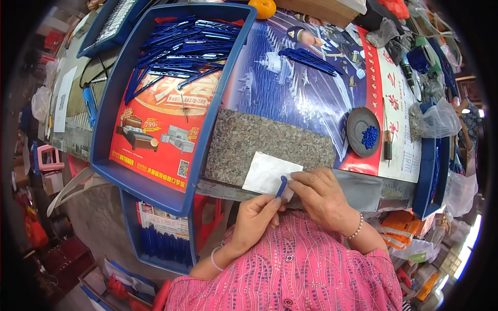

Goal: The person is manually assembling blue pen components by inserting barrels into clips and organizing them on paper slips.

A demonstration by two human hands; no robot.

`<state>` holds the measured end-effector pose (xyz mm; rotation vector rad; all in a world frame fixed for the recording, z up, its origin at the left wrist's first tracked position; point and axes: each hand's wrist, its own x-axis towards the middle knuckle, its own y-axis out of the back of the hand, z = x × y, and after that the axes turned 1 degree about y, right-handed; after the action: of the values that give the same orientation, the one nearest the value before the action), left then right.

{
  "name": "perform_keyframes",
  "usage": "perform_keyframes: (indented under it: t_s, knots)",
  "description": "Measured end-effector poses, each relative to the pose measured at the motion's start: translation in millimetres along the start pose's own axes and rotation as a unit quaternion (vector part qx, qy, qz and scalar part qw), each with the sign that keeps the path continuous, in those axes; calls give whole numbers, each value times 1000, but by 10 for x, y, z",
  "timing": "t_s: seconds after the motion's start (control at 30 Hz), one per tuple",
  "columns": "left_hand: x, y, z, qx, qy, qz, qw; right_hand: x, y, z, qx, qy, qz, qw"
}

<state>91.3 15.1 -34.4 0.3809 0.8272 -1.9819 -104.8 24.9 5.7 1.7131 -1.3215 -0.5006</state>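
My left hand (256,217) pinches a slim dark-blue plastic piece (281,187) with a rounded upper end, held tilted at the table's near edge. Beside that end is my right hand (321,197), its thumb and forefinger pressed together. Whatever they hold is hidden or too small to make out. Under the fingers lies a white paper square (264,171) on a speckled stone slab (270,136). To the right, a round grey dish (357,124) holds small blue pieces (370,137). Several slim blue pieces (311,60) lie together on the poster beyond the slab.
A large blue tray (140,188) on the left contains a heap of slim blue pieces (181,49) on red printed paper. Below it sits another blue tray (129,228). An orange fruit (263,8) rests at the back. Plastic bags (441,122) crowd the right edge.
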Motion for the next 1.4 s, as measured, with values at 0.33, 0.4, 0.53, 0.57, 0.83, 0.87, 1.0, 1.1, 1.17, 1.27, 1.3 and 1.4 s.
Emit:
perform_keyframes:
  t_s: [0.33,0.4,0.53,0.57,0.83,0.87,1.0,1.1,1.17,1.27,1.3,1.4]
  knots:
    - [-36,-10,45,-39,36,29,998,50,-109,9,-14,19,-24,999]
    - [-38,14,29,-41,32,25,998,65,-128,68,-14,29,-24,999]
    - [-35,-8,45,-59,35,42,997,123,-131,104,-80,25,-34,996]
    - [-37,-14,46,-62,37,43,996,127,-122,112,-79,27,-35,996]
    - [2,-8,39,-75,33,43,996,122,-31,58,-49,45,-22,998]
    - [3,-4,45,-69,32,43,996,122,-30,49,-49,45,-23,997]
    - [28,-9,47,-54,42,49,996,140,-52,66,-36,56,-48,997]
    - [36,-12,44,-54,45,46,996,153,-58,76,-30,64,-50,996]
    - [38,-14,30,-59,44,50,996,159,-54,91,-25,70,-49,996]
    - [41,-19,54,-56,48,50,996,157,-44,136,28,59,-47,997]
    - [42,-26,74,-49,52,45,996,143,-40,154,31,52,-57,997]
    - [42,-55,122,-15,56,44,997,143,-32,159,30,43,-74,996]
